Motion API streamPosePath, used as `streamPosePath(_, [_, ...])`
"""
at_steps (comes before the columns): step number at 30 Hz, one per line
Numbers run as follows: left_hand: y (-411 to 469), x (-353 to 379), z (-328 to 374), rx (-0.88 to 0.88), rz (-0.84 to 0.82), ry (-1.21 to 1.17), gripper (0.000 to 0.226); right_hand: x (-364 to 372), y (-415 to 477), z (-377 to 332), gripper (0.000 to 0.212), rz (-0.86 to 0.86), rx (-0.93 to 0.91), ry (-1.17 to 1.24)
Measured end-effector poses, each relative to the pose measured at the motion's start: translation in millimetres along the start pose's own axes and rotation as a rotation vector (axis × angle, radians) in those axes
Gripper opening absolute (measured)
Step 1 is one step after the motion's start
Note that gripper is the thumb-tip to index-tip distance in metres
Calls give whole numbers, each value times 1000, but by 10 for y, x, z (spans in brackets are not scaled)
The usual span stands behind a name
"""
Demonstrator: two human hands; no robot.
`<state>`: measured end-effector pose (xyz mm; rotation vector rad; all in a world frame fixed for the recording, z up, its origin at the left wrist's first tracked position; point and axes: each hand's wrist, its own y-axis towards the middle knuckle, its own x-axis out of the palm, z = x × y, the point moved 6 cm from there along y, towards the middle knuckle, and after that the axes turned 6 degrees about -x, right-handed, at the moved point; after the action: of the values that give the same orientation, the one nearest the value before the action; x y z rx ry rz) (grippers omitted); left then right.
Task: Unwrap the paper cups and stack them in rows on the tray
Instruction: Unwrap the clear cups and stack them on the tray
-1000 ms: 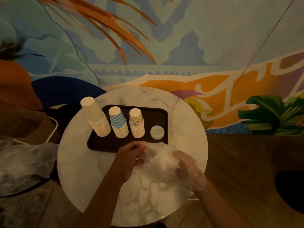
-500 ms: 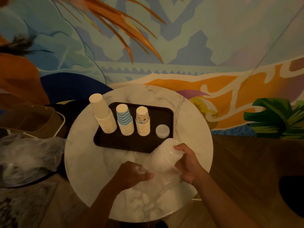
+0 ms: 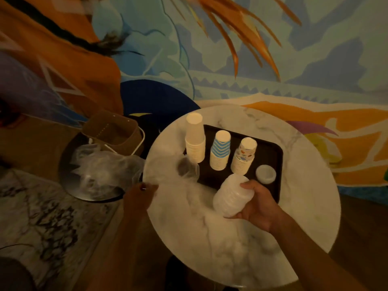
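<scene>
My right grip [image 3: 255, 203] is now clamped on the bare stack of translucent cups [image 3: 232, 195], over the desk [image 3: 304, 206] at the tray's [image 3: 273, 152] near edge; my left grip [image 3: 140, 195] has pulled the wrapper [image 3: 186, 168] clear, pinching it, so I judge stacking comes next

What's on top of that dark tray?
On the tray stand three upside-down cup stacks: plain, blue-striped, spotted, plus a small white tub. Its near edge is hidden.
</scene>
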<state>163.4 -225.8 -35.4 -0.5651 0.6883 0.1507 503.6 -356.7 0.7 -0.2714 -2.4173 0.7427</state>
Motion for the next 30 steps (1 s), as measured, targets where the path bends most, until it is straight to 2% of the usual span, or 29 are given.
streamPosePath(4, [384, -676, 21, 15, 233, -16, 33, 431, 250, 32, 83, -45, 4, 7])
streamPosePath(7, [711, -1151, 41, 30, 358, -40, 27, 706, 429, 86, 89, -37, 14, 18])
streamPosePath(8, [825, -1293, 57, 32, 385, -50, 24, 792, 481, 105, 87, -33, 17, 20])
streamPosePath(10, [1082, -1565, 107, 52, 446, -31, 21, 969, 579, 143, 70, -54, 17, 20])
streamPosePath(12, [1411, -1775, 131, 96, 484, 33, 34, 1121, 659, 158, 51, -64, 9, 25])
streamPosePath(14, [1755, -1930, 137, 136, 504, 101, 41, 1233, 735, 167, 49, -58, -1, 28])
streamPosePath(16, [1989, -2055, 171, 160, 515, 138, 32, 1312, 810, 184, 58, -50, -9, 29])
streamPosePath(20, [2456, -2077, 234, 175, 395, 275, 37, 1374, 952, 260, 75, -22, -10, 25])
streamPosePath(22, [2794, -1987, 122, 145, 247, 437, 40, 1388, 1009, 303, 82, -7, -8, 22])
streamPosePath(25, [3222, -1757, -206, 102, -9, 668, 59, 1418, 1069, 335, 89, 14, -7, 16])
streamPosePath(27, [3311, -1649, -357, 78, -87, 780, 69, 1457, 1096, 340, 86, 9, -9, 7])
streamPosePath(30, [3488, -1614, -475, 78, -121, 772, 77, 1496, 1114, 307, 71, 14, -17, 16])
